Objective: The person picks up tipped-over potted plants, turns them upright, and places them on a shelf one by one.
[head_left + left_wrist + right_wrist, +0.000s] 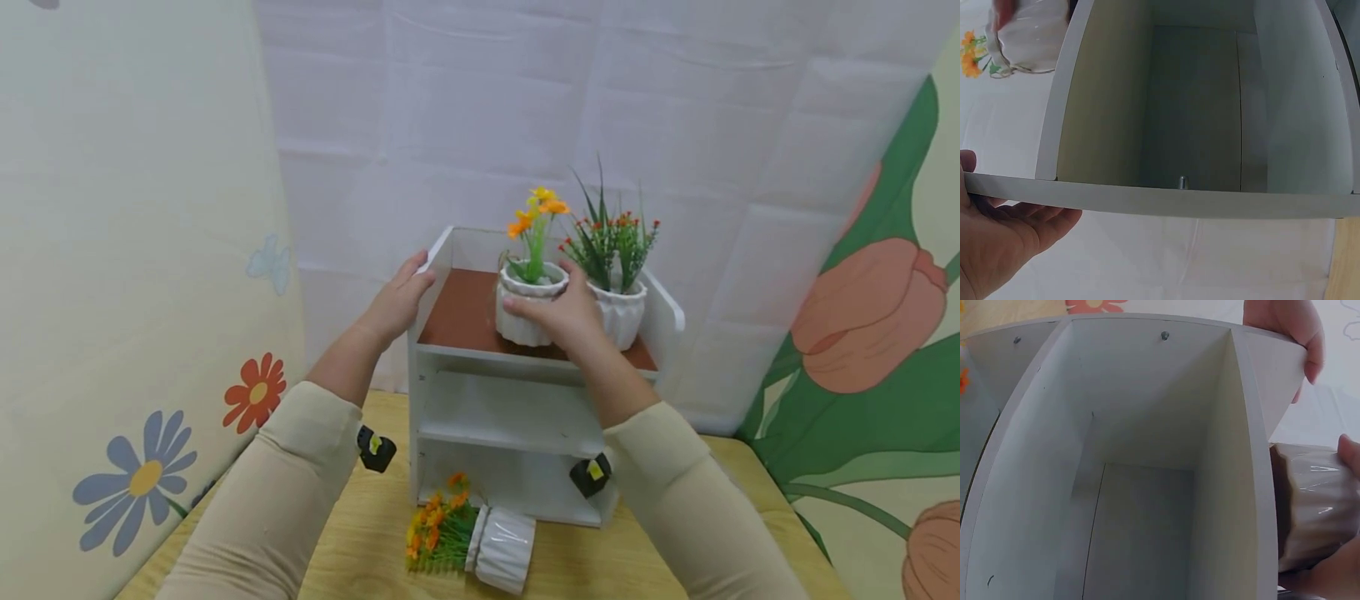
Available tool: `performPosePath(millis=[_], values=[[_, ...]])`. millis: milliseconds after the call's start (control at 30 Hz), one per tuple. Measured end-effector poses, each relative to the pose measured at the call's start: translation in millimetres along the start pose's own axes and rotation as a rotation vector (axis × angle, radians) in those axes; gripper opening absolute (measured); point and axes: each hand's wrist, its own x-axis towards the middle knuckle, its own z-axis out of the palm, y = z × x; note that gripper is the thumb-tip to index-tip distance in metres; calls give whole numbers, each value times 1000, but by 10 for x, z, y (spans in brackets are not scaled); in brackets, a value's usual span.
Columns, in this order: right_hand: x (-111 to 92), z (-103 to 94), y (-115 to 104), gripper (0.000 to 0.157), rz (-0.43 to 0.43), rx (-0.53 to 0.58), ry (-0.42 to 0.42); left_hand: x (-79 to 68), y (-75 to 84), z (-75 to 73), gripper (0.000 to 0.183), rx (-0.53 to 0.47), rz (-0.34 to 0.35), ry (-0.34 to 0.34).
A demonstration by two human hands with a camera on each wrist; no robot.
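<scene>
My left hand (396, 305) grips the left side panel (1210, 201) of a small white shelf unit (510, 408), its thumb inside and its fingers outside. With my right hand (576, 315) I hold a ribbed white flowerpot (523, 321) with orange and yellow flowers, thumb at the front. The pot is at the brown top board (467, 312); whether its base fully rests there I cannot tell. In the right wrist view the pot (1322, 500) is beside the board's edge. Just right of it stands another white pot (624, 317) with red blossoms and grassy leaves.
A third white pot (506, 548) with orange flowers (438, 525) lies on its side on the wooden table (581, 562), before the unit. Two lower compartments are open at the front. White cloth (465, 108) hangs behind; flower-patterned panels (150, 250) flank both sides.
</scene>
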Motion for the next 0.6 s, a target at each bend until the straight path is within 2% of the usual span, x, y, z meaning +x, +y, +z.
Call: performPosePath(millis=[200,400,600], values=[[56,36,3,112,31,19,0,3,-6,-1,62,6,12,3],[84,83,11,112,5,93,5,-6,-6,7,63,-3,12,-3],[116,129,5,111,12,98,34,-26,3,3,62,-4,1,-3]])
